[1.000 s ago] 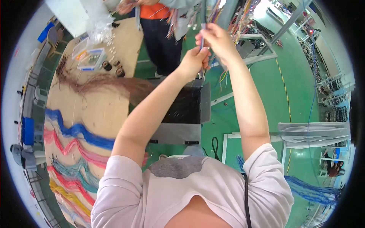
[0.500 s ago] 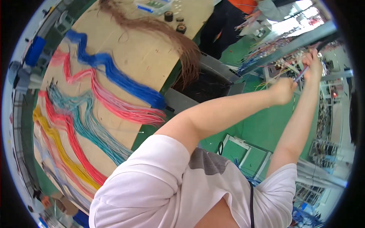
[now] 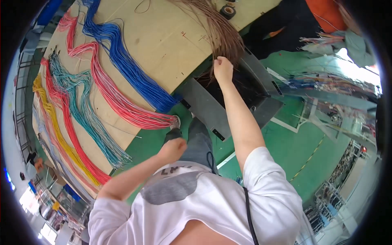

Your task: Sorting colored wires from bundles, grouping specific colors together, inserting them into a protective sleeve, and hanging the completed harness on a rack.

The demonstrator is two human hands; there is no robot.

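Note:
At the table's edge, my right hand (image 3: 223, 70) is raised in front of the hanging ends of a brown wire bundle (image 3: 229, 43). Its fingers are curled closed; whether a strand is between them is hidden. My left hand (image 3: 173, 150) hovers low before my body, fingers folded, with nothing visible in it. Just beyond it are the loose ends of a pink-red wire bundle (image 3: 118, 108). A blue wire bundle (image 3: 126, 61) lies between the pink-red and brown ones.
On the wooden table (image 3: 163, 53) lie teal-grey wires (image 3: 87, 124), a red bundle (image 3: 73, 139), yellow wires (image 3: 65, 147) and a black tape roll (image 3: 228, 12). A grey open bin (image 3: 208, 106) stands below the brown wires. Another person in dark clothing (image 3: 281, 28) is beyond the table.
Both hands have come away from the wire rack at the right, where they held a thin purplish strip. The right is now at the brown wires, the left near my waist. My view has turned.

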